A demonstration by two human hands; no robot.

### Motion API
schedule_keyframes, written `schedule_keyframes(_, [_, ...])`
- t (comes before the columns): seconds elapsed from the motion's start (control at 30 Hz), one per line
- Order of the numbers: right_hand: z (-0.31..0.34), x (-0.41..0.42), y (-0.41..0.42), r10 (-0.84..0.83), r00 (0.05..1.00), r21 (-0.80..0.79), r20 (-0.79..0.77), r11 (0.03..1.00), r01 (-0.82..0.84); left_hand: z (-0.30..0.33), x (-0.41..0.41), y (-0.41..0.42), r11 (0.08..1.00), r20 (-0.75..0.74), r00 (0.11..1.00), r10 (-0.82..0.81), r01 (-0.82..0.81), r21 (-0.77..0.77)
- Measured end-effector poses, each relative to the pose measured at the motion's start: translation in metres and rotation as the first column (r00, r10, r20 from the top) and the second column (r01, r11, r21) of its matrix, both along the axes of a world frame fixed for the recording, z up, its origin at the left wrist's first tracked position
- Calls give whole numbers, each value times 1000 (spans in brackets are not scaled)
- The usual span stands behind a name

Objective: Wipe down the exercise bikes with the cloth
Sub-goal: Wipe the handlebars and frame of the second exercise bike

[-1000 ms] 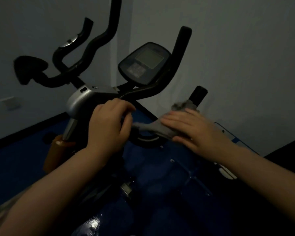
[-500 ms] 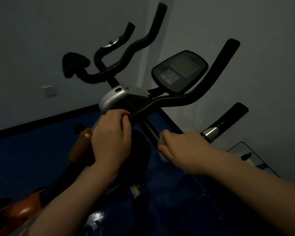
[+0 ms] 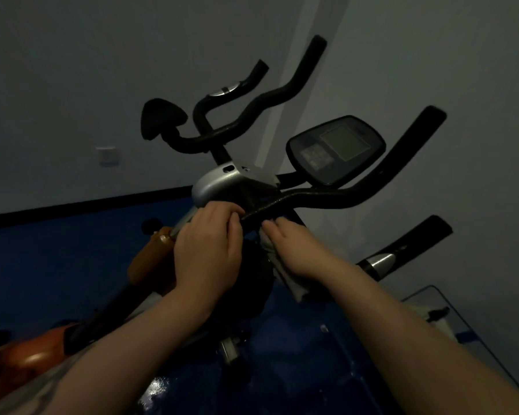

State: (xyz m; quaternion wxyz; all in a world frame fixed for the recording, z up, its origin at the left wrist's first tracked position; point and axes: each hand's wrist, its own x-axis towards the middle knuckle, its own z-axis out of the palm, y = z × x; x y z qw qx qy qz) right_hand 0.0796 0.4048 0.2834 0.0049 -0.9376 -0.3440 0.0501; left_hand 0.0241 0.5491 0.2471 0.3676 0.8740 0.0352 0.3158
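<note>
Head view, dim light: grey cloth (image 3: 285,272), soft and crumpled, pressed against the underside of the near handlebar (image 3: 336,199) close to the bike's centre, one limp corner hanging below the wrist. Right hand (image 3: 297,250) over it, fingers (image 3: 277,227) fairly straight and close together, tips reaching the bar; whether any of them curl round the fabric, cannot tell. Left hand (image 3: 209,250) just beside, fingers curled round the same bar's inner end beneath a rounded silver metal housing (image 3: 219,184). Bar black, tubular, with a rough foam-like skin, bending up to a blunt tip. Above it an oval black console (image 3: 336,149) with a pale square screen. Lower right, a second black grip (image 3: 408,244) with a shiny silver collar. Farther back, another curved bar (image 3: 252,115) and a dark saddle (image 3: 161,118). Glossy orange frame (image 3: 27,357) at lower left; shiny blue floor (image 3: 57,265); plain pale wall (image 3: 102,70).
</note>
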Motion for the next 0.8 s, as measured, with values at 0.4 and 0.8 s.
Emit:
schedule_keyframes(0.4, [-19,-33,-5,-297,945,63,137,955,291,-1,2,-1,1000,-3,1000,7,-7,24])
schedule_keyframes(0.8, [0,-49,-113,-440,710,545,550,833,94,-1,2,0,999,-19,1000,11,-10,49])
